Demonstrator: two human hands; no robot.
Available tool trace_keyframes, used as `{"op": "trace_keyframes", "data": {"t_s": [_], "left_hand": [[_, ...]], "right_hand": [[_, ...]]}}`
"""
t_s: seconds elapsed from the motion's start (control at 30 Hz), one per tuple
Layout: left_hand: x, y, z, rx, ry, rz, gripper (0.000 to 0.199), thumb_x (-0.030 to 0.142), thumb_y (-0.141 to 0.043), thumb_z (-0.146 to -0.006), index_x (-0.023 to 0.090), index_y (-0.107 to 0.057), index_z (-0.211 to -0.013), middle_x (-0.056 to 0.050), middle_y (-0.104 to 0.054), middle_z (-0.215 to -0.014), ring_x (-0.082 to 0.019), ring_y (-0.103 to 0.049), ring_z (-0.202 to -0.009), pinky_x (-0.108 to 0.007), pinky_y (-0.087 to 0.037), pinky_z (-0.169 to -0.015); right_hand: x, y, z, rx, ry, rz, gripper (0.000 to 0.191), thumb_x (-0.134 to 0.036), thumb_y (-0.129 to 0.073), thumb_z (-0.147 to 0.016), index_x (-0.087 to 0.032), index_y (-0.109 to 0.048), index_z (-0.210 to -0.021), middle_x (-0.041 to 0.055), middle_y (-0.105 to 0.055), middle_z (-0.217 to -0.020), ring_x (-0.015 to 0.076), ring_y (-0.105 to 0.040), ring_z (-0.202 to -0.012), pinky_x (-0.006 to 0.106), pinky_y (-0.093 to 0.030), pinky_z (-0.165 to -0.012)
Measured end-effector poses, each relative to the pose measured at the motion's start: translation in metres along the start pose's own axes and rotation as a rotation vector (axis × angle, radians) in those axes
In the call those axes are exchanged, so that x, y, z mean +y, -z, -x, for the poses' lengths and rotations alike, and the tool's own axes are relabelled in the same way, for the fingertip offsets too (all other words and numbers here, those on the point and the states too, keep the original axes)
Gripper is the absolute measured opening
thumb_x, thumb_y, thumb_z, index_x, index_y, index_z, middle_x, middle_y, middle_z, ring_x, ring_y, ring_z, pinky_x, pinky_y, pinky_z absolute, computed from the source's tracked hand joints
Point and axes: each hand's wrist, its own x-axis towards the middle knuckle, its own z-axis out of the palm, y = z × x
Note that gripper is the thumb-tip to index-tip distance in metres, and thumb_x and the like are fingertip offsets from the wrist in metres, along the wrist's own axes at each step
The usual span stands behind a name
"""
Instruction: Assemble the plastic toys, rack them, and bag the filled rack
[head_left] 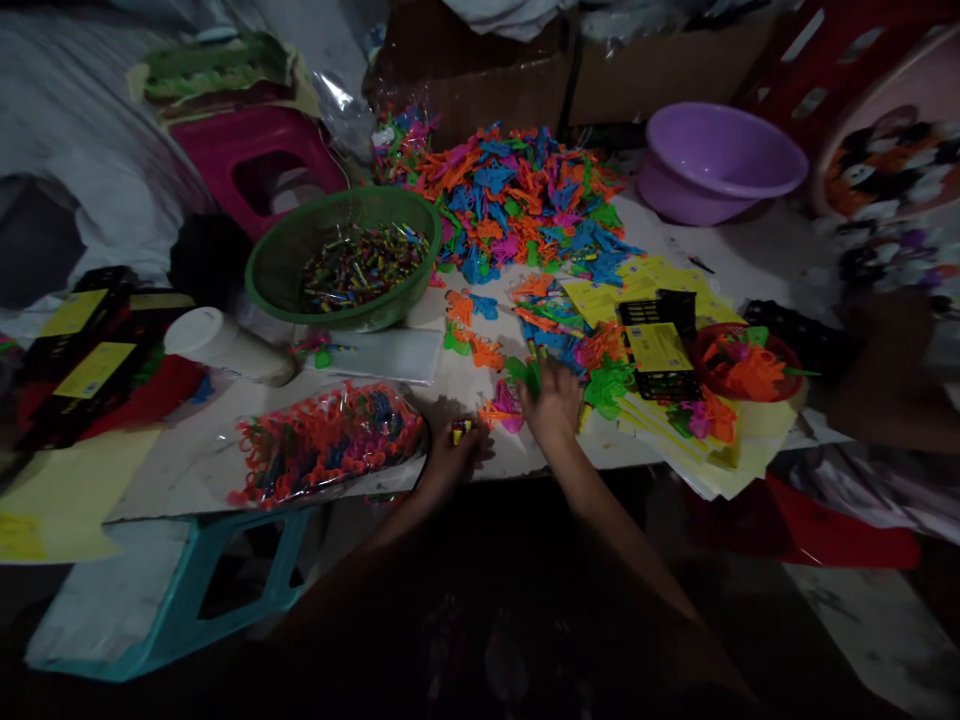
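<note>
My left hand point(448, 458) is near the table's front edge, its fingers closed round small printed tubes point(462, 430) with yellow showing. To its right, my right hand point(555, 408) reaches over the table with its fingers on a green plastic piece point(523, 374). Between the hands lie a pink piece point(508, 400) and an orange one. Beyond them are several small groups of orange, blue and green pieces point(480, 345). Just right of my right hand lies a cluster of green pieces point(609, 385). Dim light hides the fine detail of the fingers.
A large heap of colourful plastic pieces point(517, 195) covers the back. A green basin point(262, 270) holds many small tubes. Also around are a filled clear bag point(330, 440), a white cup point(225, 345), yellow cards point(660, 350), a red bowl point(791, 385) and a purple basin point(720, 165). A co-worker's arm point(885, 390) is at right.
</note>
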Motion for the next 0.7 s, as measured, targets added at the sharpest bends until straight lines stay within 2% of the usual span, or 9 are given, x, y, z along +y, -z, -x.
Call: {"op": "trace_keyframes", "data": {"t_s": [0.1, 0.2, 0.3, 0.37, 0.43, 0.5, 0.57, 0.63, 0.7], "left_hand": [[-0.004, -0.002, -0.007, 0.003, -0.053, 0.017, 0.043, 0.041, -0.065, -0.064, 0.017, -0.048, -0.095, -0.001, -0.062, -0.074, -0.014, -0.062, -0.060, -0.019, -0.043, -0.045], [-0.001, -0.006, -0.011, -0.064, -0.033, -0.023, 0.046, 0.042, -0.066, -0.062, 0.015, -0.048, -0.095, -0.001, -0.061, -0.071, -0.012, -0.059, -0.053, -0.018, -0.040, -0.041], [0.010, -0.012, -0.006, -0.141, -0.070, -0.045, 0.044, 0.042, -0.067, -0.062, 0.015, -0.049, -0.092, 0.001, -0.059, -0.063, -0.010, -0.056, -0.050, -0.017, -0.035, -0.040], [0.019, -0.018, -0.001, -0.129, -0.123, -0.022, 0.041, 0.042, -0.066, -0.064, 0.015, -0.049, -0.089, 0.004, -0.055, -0.055, -0.008, -0.051, -0.046, -0.017, -0.033, -0.041], [0.026, -0.022, 0.004, -0.098, -0.149, -0.008, 0.041, 0.044, -0.066, -0.063, 0.015, -0.050, -0.088, 0.006, -0.050, -0.049, -0.005, -0.045, -0.041, -0.016, -0.031, -0.041], [0.031, -0.025, 0.008, -0.082, -0.138, -0.022, 0.044, 0.045, -0.067, -0.061, 0.015, -0.051, -0.088, 0.006, -0.052, -0.051, -0.005, -0.043, -0.039, -0.017, -0.030, -0.040], [0.032, -0.024, 0.010, -0.046, -0.121, -0.075, 0.046, 0.047, -0.067, -0.059, 0.015, -0.052, -0.089, 0.005, -0.054, -0.054, -0.005, -0.043, -0.038, -0.018, -0.029, -0.038], [0.032, -0.018, 0.008, -0.009, -0.139, -0.187, 0.044, 0.047, -0.065, -0.062, 0.015, -0.053, -0.088, 0.003, -0.056, -0.059, -0.006, -0.045, -0.041, -0.018, -0.031, -0.040], [0.029, -0.011, 0.003, -0.012, -0.235, -0.378, 0.038, 0.045, -0.060, -0.067, 0.015, -0.055, -0.090, -0.001, -0.061, -0.070, -0.010, -0.054, -0.055, -0.020, -0.040, -0.050]], "right_hand": [[-0.010, -0.014, 0.027, -0.171, 0.175, -0.051, 0.029, -0.034, -0.056, -0.076, -0.020, -0.063, -0.101, 0.0110, -0.055, -0.114, 0.0288, -0.042, -0.107, 0.048, -0.027, -0.093], [-0.008, -0.013, 0.034, -0.221, 0.258, -0.181, 0.017, -0.029, -0.057, -0.077, -0.022, -0.066, -0.090, 0.0072, -0.058, -0.112, 0.0260, -0.043, -0.110, 0.047, -0.025, -0.098], [-0.004, -0.004, 0.029, -0.248, 0.169, -0.449, 0.016, -0.032, -0.055, -0.078, -0.021, -0.066, -0.080, 0.0064, -0.064, -0.101, 0.0217, -0.052, -0.100, 0.040, -0.037, -0.090], [-0.005, 0.005, 0.027, -0.332, 0.046, -0.670, 0.020, -0.036, -0.053, -0.078, -0.020, -0.065, -0.083, 0.0047, -0.066, -0.090, 0.0174, -0.058, -0.084, 0.033, -0.045, -0.078], [-0.007, 0.015, 0.026, -0.433, -0.084, -0.837, 0.024, -0.039, -0.053, -0.077, -0.019, -0.063, -0.088, 0.0021, -0.065, -0.078, 0.0132, -0.058, -0.064, 0.027, -0.047, -0.062], [-0.007, 0.026, 0.026, -0.442, -0.171, -0.896, 0.026, -0.041, -0.054, -0.076, -0.018, -0.062, -0.086, -0.0006, -0.061, -0.065, 0.0108, -0.054, -0.052, 0.024, -0.045, -0.053], [0.006, 0.040, 0.024, -0.265, -0.215, -0.842, 0.026, -0.041, -0.054, -0.077, -0.017, -0.063, -0.081, -0.0008, -0.059, -0.061, 0.0113, -0.054, -0.054, 0.024, -0.045, -0.055], [0.036, 0.055, 0.020, 0.069, -0.245, -0.658, 0.025, -0.041, -0.055, -0.077, -0.018, -0.064, -0.078, 0.0022, -0.062, -0.069, 0.0143, -0.057, -0.068, 0.029, -0.046, -0.066], [0.081, 0.072, 0.017, 0.417, -0.302, -0.371, 0.024, -0.039, -0.056, -0.076, -0.017, -0.065, -0.078, 0.0062, -0.063, -0.083, 0.0182, -0.056, -0.083, 0.034, -0.044, -0.076]]}}
